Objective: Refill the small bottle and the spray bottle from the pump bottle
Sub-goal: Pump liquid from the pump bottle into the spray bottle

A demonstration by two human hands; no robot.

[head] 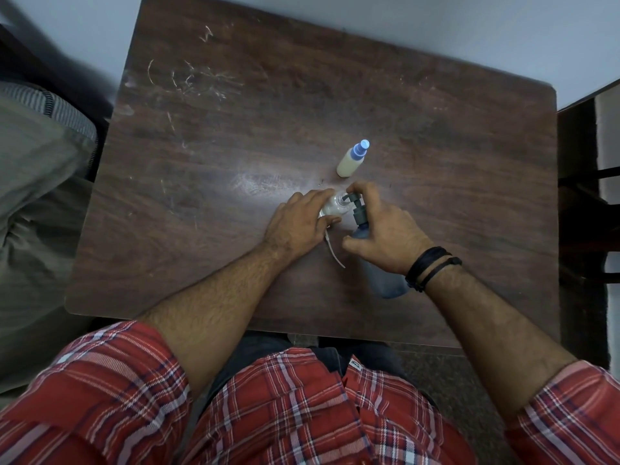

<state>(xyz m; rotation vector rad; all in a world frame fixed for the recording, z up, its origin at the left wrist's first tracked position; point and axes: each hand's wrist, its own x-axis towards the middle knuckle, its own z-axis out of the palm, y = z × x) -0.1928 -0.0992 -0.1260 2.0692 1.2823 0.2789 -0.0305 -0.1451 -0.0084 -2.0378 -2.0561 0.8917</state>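
On the brown wooden table (218,156) my left hand (298,223) grips a clear open-necked bottle (336,205), holding it under the spout of the pump bottle. The pump bottle (385,283) has a blue-grey body and a dark grey pump head (357,204). My right hand (385,229) wraps over it, fingers on top of the pump head and thumb at the bottle's shoulder. A small cream-filled bottle (349,162) with a blue cap stands upright just behind both hands. A white removed spray head's thin tube (335,255) lies on the table between my wrists.
The table's far edge meets a pale wall. Grey-green fabric and a striped cushion (50,105) lie off the left edge. Dark furniture (583,196) stands close to the right edge. My red plaid shirt fills the bottom of the view.
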